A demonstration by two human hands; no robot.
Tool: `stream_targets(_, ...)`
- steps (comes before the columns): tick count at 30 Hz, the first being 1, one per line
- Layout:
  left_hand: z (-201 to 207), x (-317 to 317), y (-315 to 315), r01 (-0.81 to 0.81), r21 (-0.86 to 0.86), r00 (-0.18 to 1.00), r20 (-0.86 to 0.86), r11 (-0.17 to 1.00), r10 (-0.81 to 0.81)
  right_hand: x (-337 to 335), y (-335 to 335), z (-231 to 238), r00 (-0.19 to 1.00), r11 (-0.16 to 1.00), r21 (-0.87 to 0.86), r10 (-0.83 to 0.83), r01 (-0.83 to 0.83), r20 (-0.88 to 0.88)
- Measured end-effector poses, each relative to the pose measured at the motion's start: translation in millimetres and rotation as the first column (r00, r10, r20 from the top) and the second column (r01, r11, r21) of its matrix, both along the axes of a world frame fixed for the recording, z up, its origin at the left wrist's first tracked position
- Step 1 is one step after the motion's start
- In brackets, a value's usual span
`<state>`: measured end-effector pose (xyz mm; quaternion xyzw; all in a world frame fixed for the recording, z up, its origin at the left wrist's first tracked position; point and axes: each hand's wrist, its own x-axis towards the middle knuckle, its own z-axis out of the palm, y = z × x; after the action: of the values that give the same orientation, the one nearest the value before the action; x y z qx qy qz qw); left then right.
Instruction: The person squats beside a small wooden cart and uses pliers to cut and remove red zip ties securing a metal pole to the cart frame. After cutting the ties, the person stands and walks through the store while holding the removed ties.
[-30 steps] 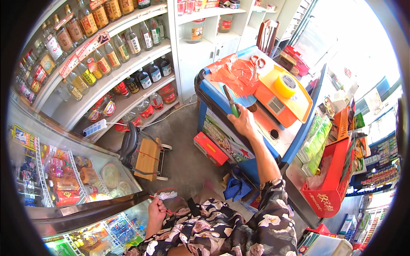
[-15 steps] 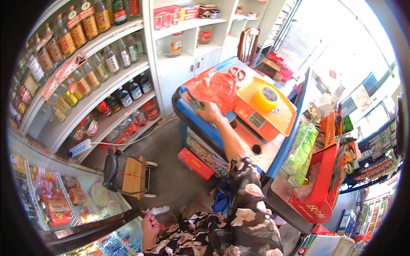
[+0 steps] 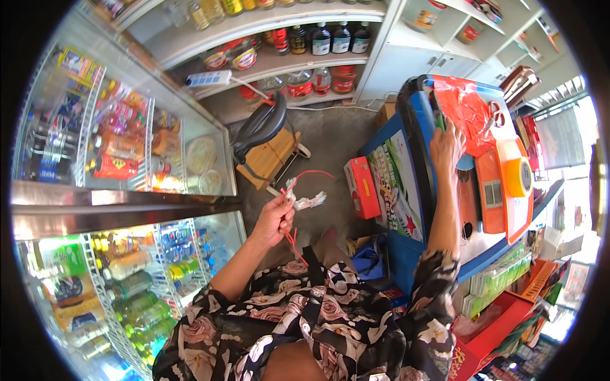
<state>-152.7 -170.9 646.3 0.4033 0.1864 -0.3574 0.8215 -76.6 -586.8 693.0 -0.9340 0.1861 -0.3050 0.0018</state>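
Observation:
My left hand (image 3: 274,221) is closed in a pinch on a thin red string (image 3: 314,172), whose ends trail out above and below the fingers. A crumpled white scrap (image 3: 310,201) hangs at the fingertips beside it. To the right, my right hand (image 3: 448,147) reaches over the near edge of the blue-edged counter (image 3: 473,219). Its fingers are bent round a small dark and greenish object (image 3: 440,119), too blurred to name. A red plastic bag (image 3: 462,105) lies flat just beyond that hand, with scissors (image 3: 495,114) next to it.
An orange weighing scale (image 3: 493,190) on the counter carries a yellow tape roll (image 3: 518,178). Left stand glass-door drinks fridges (image 3: 121,209). A small wooden-seated cart (image 3: 270,159) and a red box (image 3: 362,188) are on the floor. Bottle shelves (image 3: 273,57) line the back.
The view has swung left and down, so the fridges and cart show more fully. My left hand has risen with the red string and white scrap. The right hand stays at the counter's edge.

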Motion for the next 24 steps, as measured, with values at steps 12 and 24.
stream_targets(12,5,10,1,0.141,-0.012,0.99,0.01,0.99,-0.141,-113,254,-39,0.704,0.104,0.967,0.704,-0.231,0.093)
stream_targets(24,5,25,16,0.282,-0.027,0.954,0.119,0.959,-0.277,-148,246,-45,0.983,-0.693,0.702,-0.054,-0.163,0.174)
